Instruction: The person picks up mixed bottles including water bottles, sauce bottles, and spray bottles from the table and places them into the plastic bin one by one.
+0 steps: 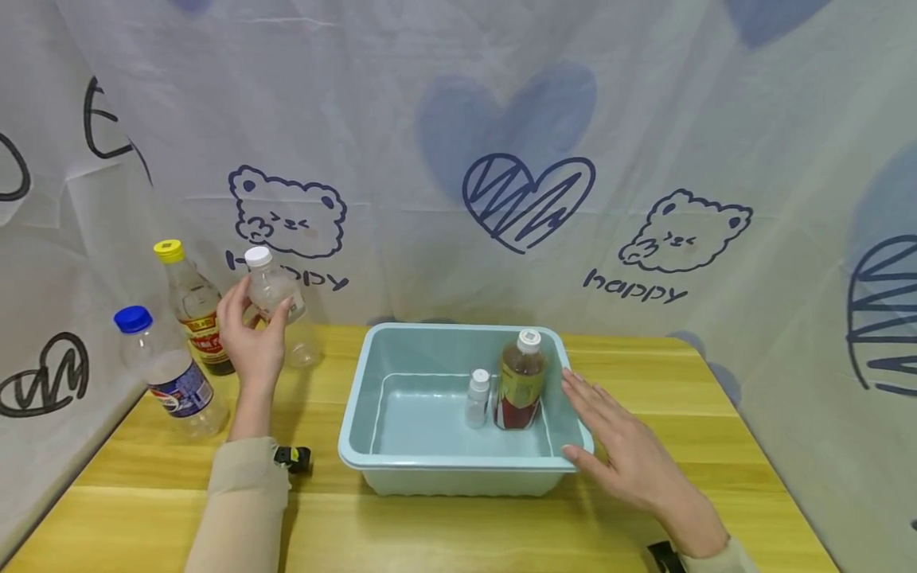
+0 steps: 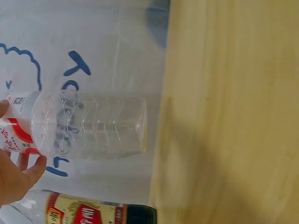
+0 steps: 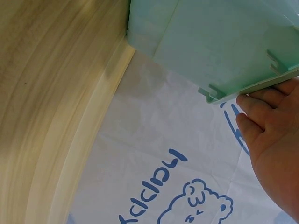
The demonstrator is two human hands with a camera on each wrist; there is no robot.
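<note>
a sleeve [image 1: 239, 513] leads to the left hand [image 1: 254, 338], gripping a clear bottle [image 1: 271, 282]. the right hand [image 1: 634, 458], straight-fingered, touches the tub [image 1: 458, 461].

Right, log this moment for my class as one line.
left hand: holds clear bottle | right hand: touches tub | in tub: small bottle, larger bottle

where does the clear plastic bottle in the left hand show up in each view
Head: the clear plastic bottle is left of centre, gripped by the left hand.
Left wrist: it appears sideways across the left half, around mid-height, base toward the centre.
Right wrist: not in it.
Shared landmark: the wood-grain table, in all three views.
</note>
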